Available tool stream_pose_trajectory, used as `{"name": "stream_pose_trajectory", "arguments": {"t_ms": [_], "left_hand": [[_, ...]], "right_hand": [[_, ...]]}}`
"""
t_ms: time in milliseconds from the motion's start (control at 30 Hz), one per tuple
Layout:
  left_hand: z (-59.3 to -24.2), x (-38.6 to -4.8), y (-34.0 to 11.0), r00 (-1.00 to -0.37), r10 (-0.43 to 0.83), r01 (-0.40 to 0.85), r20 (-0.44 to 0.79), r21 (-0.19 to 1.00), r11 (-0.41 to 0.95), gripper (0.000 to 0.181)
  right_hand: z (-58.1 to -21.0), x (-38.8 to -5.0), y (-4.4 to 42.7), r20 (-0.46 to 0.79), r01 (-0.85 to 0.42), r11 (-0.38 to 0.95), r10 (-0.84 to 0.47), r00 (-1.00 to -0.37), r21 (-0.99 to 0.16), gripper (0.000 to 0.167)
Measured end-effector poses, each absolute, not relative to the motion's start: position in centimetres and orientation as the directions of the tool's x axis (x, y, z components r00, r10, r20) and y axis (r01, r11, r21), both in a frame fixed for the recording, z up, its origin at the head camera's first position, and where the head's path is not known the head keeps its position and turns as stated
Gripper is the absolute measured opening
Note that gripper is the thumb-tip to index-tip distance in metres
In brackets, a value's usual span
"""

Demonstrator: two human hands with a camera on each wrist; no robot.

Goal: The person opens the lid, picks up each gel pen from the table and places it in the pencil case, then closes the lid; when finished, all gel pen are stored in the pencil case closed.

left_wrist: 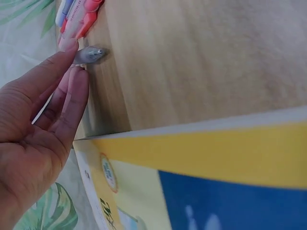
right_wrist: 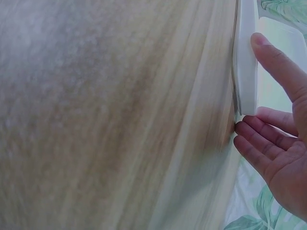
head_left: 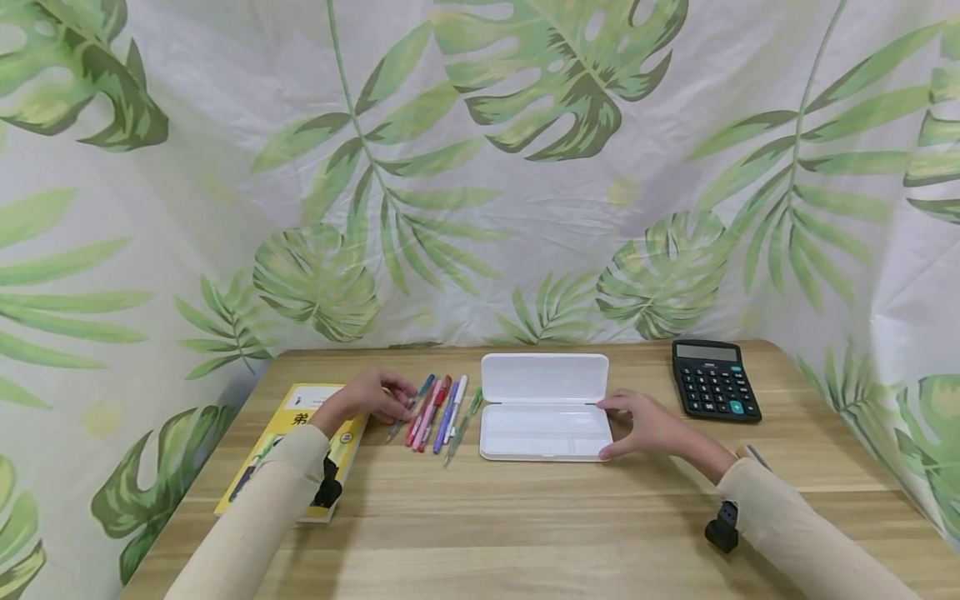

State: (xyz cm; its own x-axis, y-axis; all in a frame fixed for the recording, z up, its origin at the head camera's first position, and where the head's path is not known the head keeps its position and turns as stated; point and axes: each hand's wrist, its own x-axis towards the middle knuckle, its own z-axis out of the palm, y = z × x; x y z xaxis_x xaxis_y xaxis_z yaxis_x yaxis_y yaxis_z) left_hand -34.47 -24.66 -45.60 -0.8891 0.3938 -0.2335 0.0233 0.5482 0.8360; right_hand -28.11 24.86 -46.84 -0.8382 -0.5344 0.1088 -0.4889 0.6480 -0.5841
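Note:
On the table lies a white pencil case, its lid raised behind it and its tray holding nothing. The right hand holds the case's right end, thumb at the front corner and fingers at the rear; in the right wrist view, the thumb of that hand lies on the white case. Left of the case, the left hand has thumb and fingertips around a clear pen at the left of several pens. The left wrist view shows the pen's tip between thumb and fingers of this hand.
A yellow book lies under the left forearm, close to the pens. At the back right is a black calculator. A small object is partly hidden behind the right sleeve. Leaf-patterned cloth hangs behind the table.

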Motion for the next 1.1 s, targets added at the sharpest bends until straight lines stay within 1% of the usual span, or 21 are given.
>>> {"name": "stream_pose_trajectory", "arguments": {"t_ms": [300, 567, 733, 833, 1000, 1100], "left_hand": [[-46.3, -33.9, -25.0, -0.896, 0.397, 0.043, -0.201, 0.849, 0.527, 0.046], [-46.2, -33.7, -25.2, -0.893, 0.402, 0.049, -0.201, 0.846, 0.530, 0.043], [-46.0, -33.6, -25.2, -0.902, 0.369, 0.009, -0.225, 0.843, 0.538, 0.042], [-46.0, -33.5, -25.1, -0.908, 0.349, -0.003, -0.231, 0.837, 0.547, 0.043], [-45.9, -33.4, -25.4, -0.907, 0.363, 0.022, -0.214, 0.837, 0.547, 0.046], [-45.8, -33.4, -25.7, -0.906, 0.363, 0.014, -0.218, 0.840, 0.542, 0.046]], "right_hand": [[-46.9, -28.0, 25.0, 0.087, -0.467, 0.652, -0.527, -0.846, -0.597, 0.080], [-47.4, -28.3, 25.2, 0.111, -0.478, 0.656, -0.519, -0.848, -0.584, 0.078], [-47.4, -28.3, 25.2, 0.124, -0.485, 0.648, -0.521, -0.845, -0.587, 0.075], [-47.4, -28.3, 25.2, 0.124, -0.482, 0.643, -0.519, -0.846, -0.596, 0.074], [-47.5, -28.2, 25.4, 0.117, -0.470, 0.636, -0.515, -0.849, -0.612, 0.073], [-47.6, -28.3, 25.4, 0.113, -0.465, 0.618, -0.520, -0.847, -0.634, 0.072]]}}
